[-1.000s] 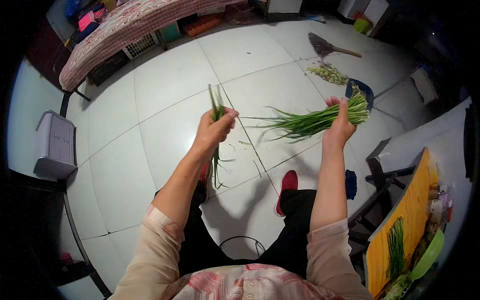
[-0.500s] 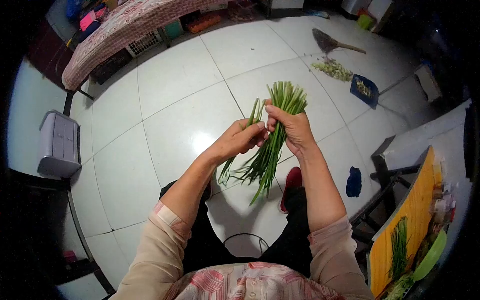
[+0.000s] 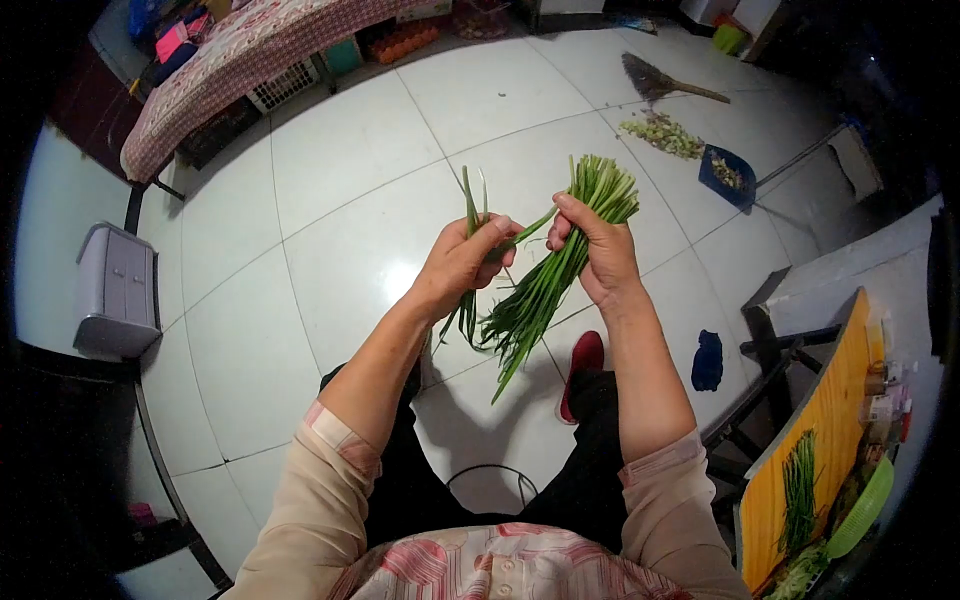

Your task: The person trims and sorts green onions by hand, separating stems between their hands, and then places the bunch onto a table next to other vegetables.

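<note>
A thick bunch of garlic chives [image 3: 545, 285] is gripped in my right hand [image 3: 603, 245], pale cut ends upward and dark leaves hanging down to the left. My left hand [image 3: 465, 262] is closed on a few separate chive stalks [image 3: 468, 196], which stick up above the fingers and trail below. One stalk [image 3: 537, 226] stretches between the left fingertips and the right thumb. Both hands are held over the tiled floor, in front of my knees.
On the right, a wooden board [image 3: 770, 500] bears more chives [image 3: 799, 490] beside a green basket [image 3: 862, 508]. A broom [image 3: 650, 80], scattered trimmings [image 3: 662, 135] and a blue dustpan [image 3: 727, 180] are on the floor ahead. A cloth-covered table [image 3: 250, 60] stands far left.
My hands have moved apart, the right one going right with the bunch. The left has shifted slightly left with its few stalks, and one stalk now spans the gap.
</note>
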Tool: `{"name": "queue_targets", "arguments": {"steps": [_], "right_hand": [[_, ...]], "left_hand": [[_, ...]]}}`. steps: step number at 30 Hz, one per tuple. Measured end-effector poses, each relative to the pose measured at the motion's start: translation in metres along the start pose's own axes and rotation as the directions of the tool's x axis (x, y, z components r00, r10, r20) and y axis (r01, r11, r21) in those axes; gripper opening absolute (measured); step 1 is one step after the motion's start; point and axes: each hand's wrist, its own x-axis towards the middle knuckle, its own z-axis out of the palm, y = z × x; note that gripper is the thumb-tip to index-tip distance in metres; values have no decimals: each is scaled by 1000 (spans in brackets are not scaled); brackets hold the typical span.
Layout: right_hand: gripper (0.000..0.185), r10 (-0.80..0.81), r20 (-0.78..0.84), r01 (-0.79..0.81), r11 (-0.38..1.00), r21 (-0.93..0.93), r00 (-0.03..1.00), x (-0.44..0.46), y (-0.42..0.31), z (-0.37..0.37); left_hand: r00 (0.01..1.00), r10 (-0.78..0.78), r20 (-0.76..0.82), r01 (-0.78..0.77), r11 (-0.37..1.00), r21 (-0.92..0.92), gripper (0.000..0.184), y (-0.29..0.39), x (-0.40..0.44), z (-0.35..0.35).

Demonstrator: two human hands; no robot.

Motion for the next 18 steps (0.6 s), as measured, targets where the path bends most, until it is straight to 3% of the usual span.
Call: {"name": "queue_targets", "arguments": {"steps": [3,7,12,18], "right_hand": [[17,35,-49,-31,997,75,998,2,3,-2],[22,53,-47,-47,993,112,998,1,3,-2],[26,71,12,-72,988,137,997,-7,7,12],[24,111,87,-122,984,130,990,-9,14,14]], "left_hand": [[999,10,-39,-8,999,53,22,-1,1,1],[994,70,-79,-72,997,-28,17,-6,6,-1],[989,114,-96,-119,992,-52,16,-8,7,-1],[984,145,-107,-140,989,49,17,-6,7,7]]}}
